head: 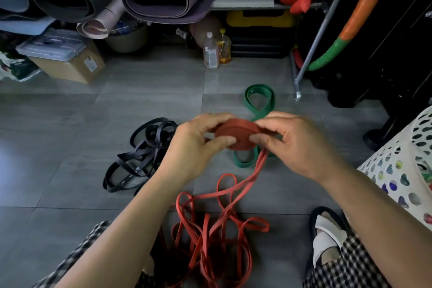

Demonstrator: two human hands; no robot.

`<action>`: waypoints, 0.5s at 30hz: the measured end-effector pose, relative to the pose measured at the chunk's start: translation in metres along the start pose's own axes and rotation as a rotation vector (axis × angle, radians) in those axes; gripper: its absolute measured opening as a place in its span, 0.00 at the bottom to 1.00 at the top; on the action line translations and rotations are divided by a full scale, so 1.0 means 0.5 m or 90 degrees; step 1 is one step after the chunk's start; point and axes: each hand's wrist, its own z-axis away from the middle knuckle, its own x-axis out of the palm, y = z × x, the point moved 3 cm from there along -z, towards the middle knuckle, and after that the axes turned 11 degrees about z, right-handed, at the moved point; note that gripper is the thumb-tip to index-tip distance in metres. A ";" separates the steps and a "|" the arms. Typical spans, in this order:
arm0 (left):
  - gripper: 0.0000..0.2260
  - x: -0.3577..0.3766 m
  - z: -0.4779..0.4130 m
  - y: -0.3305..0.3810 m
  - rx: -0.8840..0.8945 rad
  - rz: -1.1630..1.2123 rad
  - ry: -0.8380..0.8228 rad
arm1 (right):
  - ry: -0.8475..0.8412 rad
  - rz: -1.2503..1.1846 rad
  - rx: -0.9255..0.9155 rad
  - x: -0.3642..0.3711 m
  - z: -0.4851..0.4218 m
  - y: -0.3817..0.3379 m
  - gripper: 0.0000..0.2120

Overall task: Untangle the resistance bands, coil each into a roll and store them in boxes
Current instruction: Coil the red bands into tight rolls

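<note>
Loose red band [210, 241]: tangled on floor [70, 147], nearest the person; strands rise to the roll.
Red roll [236, 131]: in mid-air, btwn both hands.
L hand [194, 145]: grips roll's left edge.
R hand [294, 145]: pinches roll's right edge.
Black bands [140, 154]: heap on floor, left of hands.
Green band [259, 98]: on floor beyond roll.

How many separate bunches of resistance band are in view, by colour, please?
Red band: 1, partly coiled into a roll gripped by the left hand and right hand, the rest loose on the floor.
Black heap: 1, tangled; the bands within cannot be counted.
Green band: 1, a twisted loop on the floor.
Total: 3.
</note>
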 end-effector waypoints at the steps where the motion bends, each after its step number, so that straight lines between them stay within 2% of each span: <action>1: 0.14 0.003 0.002 0.003 -0.013 0.037 0.015 | 0.000 -0.030 -0.004 0.004 0.001 -0.003 0.14; 5: 0.10 0.020 0.011 0.010 -0.046 0.291 0.096 | 0.055 -0.439 0.127 0.010 -0.010 0.002 0.07; 6: 0.10 0.022 0.012 0.008 -0.042 0.333 0.116 | 0.065 -0.495 0.149 0.013 -0.012 0.003 0.06; 10: 0.12 0.034 0.021 0.002 -0.063 0.449 0.158 | 0.069 -0.562 0.174 0.028 -0.009 -0.014 0.06; 12: 0.10 0.035 0.019 0.002 -0.097 0.452 0.137 | 0.062 -0.515 0.172 0.018 -0.008 -0.015 0.06; 13: 0.09 0.029 0.016 -0.001 -0.099 0.397 0.125 | 0.052 -0.426 0.145 0.011 -0.008 -0.008 0.06; 15: 0.14 0.012 0.008 -0.002 -0.042 0.152 0.076 | 0.016 -0.159 0.067 0.001 -0.007 0.000 0.05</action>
